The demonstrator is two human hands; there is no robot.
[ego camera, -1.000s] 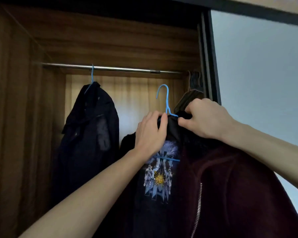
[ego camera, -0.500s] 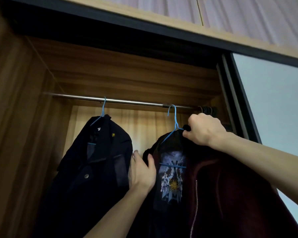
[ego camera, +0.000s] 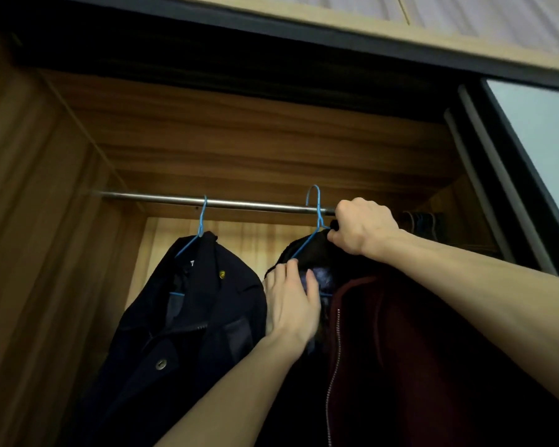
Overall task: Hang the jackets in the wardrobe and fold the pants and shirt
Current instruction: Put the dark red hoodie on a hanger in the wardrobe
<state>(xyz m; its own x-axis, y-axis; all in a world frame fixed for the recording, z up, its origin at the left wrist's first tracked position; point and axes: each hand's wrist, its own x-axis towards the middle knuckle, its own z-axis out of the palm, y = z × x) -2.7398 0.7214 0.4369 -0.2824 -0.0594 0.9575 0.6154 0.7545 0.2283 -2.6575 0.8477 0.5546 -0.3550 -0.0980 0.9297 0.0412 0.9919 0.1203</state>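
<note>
A dark red zip jacket (ego camera: pixel 417 350) with a black printed shirt inside hangs from a blue wire hanger (ego camera: pixel 315 217). The hanger's hook reaches up to the metal rail (ego camera: pixel 255 204) and rises just above it. My right hand (ego camera: pixel 362 225) grips the jacket collar and hanger top just under the rail. My left hand (ego camera: pixel 292 303) rests with spread fingers on the jacket's left shoulder. A navy jacket (ego camera: pixel 188 317) hangs on its own blue hanger (ego camera: pixel 198 230) to the left.
The wardrobe has a wooden left wall (ego camera: pixel 29 253) and a wooden ceiling (ego camera: pixel 255 140) above the rail. Several dark empty hangers (ego camera: pixel 423 222) crowd the rail's right end. A sliding door frame (ego camera: pixel 504 195) stands at the right.
My right hand has lifted the red jacket's hanger up to the rail. My left hand has slid up onto the jacket's shoulder. My head has tilted upward.
</note>
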